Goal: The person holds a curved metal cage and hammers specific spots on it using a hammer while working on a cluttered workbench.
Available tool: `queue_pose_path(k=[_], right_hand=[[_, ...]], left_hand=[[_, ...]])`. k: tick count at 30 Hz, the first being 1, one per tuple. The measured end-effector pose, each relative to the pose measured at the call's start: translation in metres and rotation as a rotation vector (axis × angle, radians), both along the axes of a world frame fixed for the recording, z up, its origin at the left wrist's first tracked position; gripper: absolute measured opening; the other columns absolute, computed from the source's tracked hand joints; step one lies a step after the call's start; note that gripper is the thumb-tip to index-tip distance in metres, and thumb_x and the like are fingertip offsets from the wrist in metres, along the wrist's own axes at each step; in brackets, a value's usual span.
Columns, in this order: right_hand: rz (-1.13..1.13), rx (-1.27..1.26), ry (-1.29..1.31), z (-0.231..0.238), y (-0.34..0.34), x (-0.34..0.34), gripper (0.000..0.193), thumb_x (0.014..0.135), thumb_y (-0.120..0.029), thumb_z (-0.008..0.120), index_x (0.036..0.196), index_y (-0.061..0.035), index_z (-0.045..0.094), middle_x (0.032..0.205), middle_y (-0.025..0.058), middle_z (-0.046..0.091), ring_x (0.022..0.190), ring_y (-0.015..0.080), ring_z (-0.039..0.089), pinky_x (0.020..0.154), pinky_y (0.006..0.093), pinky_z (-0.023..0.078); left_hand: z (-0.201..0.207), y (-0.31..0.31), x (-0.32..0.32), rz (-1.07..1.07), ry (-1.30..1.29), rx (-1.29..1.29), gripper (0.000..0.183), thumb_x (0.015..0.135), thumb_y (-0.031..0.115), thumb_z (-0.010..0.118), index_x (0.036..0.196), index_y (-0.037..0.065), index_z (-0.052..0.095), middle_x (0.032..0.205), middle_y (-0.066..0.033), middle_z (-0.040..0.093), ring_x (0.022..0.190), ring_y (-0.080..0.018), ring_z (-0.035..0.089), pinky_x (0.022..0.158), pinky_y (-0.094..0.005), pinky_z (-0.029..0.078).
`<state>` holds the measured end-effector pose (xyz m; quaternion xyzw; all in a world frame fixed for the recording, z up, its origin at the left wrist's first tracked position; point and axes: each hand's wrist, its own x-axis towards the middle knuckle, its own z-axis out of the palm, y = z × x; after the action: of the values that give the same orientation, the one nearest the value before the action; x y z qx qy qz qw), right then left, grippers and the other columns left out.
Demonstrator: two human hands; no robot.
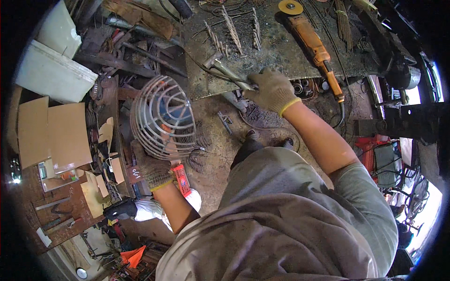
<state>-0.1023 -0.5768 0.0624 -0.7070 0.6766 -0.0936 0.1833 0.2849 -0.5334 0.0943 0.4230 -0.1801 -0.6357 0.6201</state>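
My left hand [152,169], in a knitted work glove, grips the lower edge of a domed cage of round metal wire [164,117], which hangs tilted left of the metal workbench [286,61]. My gloved right hand [273,91] is closed round the handle end of a metal hammer [232,74] at the bench's near edge. The hammer head points to the far left, over the bench top. An orange angle grinder [309,42] with a yellow disc lies on the bench, beyond and to the right of my right hand. Several twisted metal bars [232,30] lie near the hammer head.
Wooden boards and scrap metal are heaped at the far left. Cardboard boxes [56,133] stand on a brown table [54,208] at the left. The grinder's cord [342,114] drops over the bench edge. Bent wire pieces [194,159] lie on the floor below the cage.
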Motion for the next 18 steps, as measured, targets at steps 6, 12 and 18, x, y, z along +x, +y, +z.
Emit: queue_pose_path(k=[6, 12, 18], right_hand=[[-0.061, -0.083, -0.038, -0.008, -0.018, 0.016, 0.043, 0.089, -0.044, 0.058, 0.110, -0.0073, 0.063, 0.097, 0.0223, 0.065, 0.096, 0.0400, 0.064, 0.083, 0.0493, 0.050], [-0.048, 0.018, -0.124, 0.033, 0.002, 0.011, 0.040, 0.095, -0.038, 0.051, 0.112, -0.0033, 0.060, 0.096, 0.0247, 0.066, 0.089, 0.0399, 0.066, 0.076, 0.0501, 0.051], [0.154, 0.212, -0.553, 0.037, 0.031, 0.051, 0.043, 0.094, -0.043, 0.052, 0.105, -0.0036, 0.065, 0.097, 0.0267, 0.065, 0.094, 0.0453, 0.062, 0.084, 0.0510, 0.049]], left_hand=[[-0.040, -0.024, 0.035, 0.014, 0.034, -0.053, 0.051, 0.093, 0.040, 0.060, 0.131, 0.008, 0.056, 0.137, -0.0127, 0.055, 0.120, -0.0320, 0.055, 0.102, -0.0466, 0.046], [-0.042, -0.047, 0.052, -0.059, 0.159, 0.069, 0.053, 0.095, 0.042, 0.058, 0.136, 0.008, 0.052, 0.140, -0.0131, 0.053, 0.124, -0.0320, 0.053, 0.105, -0.0493, 0.043], [-0.064, -0.084, 0.082, -0.131, 0.113, 0.095, 0.059, 0.092, 0.045, 0.061, 0.137, 0.009, 0.050, 0.142, -0.0131, 0.050, 0.126, -0.0326, 0.051, 0.104, -0.0497, 0.045]])
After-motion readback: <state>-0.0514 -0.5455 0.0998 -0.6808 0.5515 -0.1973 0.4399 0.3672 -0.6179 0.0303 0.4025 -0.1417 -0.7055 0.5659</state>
